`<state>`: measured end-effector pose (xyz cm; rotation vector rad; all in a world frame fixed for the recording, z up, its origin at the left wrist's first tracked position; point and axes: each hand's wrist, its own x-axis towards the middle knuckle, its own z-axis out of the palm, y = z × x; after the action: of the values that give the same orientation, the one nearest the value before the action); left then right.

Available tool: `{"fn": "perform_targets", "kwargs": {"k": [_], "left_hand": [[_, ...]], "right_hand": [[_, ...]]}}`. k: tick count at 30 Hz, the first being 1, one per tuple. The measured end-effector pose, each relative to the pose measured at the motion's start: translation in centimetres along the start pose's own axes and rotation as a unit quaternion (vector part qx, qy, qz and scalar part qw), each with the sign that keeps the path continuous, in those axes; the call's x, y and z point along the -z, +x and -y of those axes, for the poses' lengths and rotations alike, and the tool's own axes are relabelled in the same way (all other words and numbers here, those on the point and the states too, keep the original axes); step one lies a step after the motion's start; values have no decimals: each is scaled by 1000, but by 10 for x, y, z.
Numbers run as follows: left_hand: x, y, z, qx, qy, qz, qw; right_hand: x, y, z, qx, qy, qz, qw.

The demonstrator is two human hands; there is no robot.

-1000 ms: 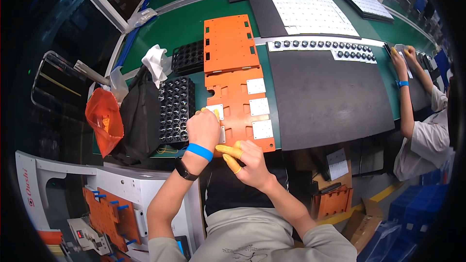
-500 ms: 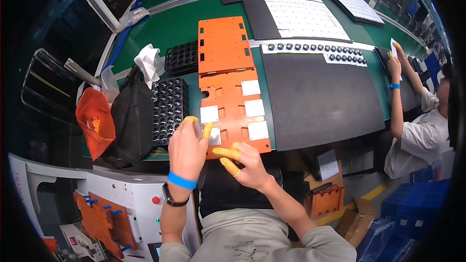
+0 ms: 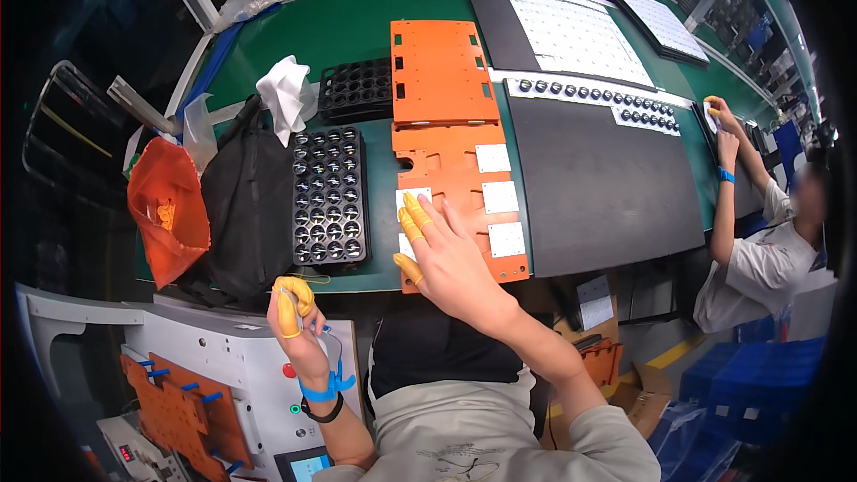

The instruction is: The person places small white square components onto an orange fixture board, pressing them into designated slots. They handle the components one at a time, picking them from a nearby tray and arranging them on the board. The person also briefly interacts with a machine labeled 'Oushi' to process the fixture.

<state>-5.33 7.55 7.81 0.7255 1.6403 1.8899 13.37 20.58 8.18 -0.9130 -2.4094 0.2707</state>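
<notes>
Lying beneath the right grip (image 3: 457,268) is an orange fixture (image 3: 460,165).

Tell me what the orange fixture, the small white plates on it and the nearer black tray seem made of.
Orange fixture: probably rigid plastic or composite board, judging by its even colour and clean-cut slots.
White plates: flat, smooth-looking white; coated metal or circuit board, I can't tell which.
Black tray: likely moulded plastic, given its uniform rows of round pockets.

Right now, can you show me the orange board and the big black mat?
Orange board (image 3: 453,145): head view, bare surface near its middle.
Big black mat (image 3: 609,183): head view, middle of its surface.
</notes>
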Motion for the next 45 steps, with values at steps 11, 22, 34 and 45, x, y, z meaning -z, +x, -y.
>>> {"fn": "perform_targets", "kwargs": {"k": [11,22,34,45], "left_hand": [[23,16,-2,-31,-130,7,991],[16,6,-6,3,-150,86,985],[34,-4,-2,-26,-12,120,992],[20,1,-10,-3,-178,121,977]], "right_hand": [[1,22,15,45,-196,64,978],[23,108,47,61,-10,19,998],[-57,178,41,-45,-105,-4,993],[-2,134,75,-62,135,-72,986]]}}
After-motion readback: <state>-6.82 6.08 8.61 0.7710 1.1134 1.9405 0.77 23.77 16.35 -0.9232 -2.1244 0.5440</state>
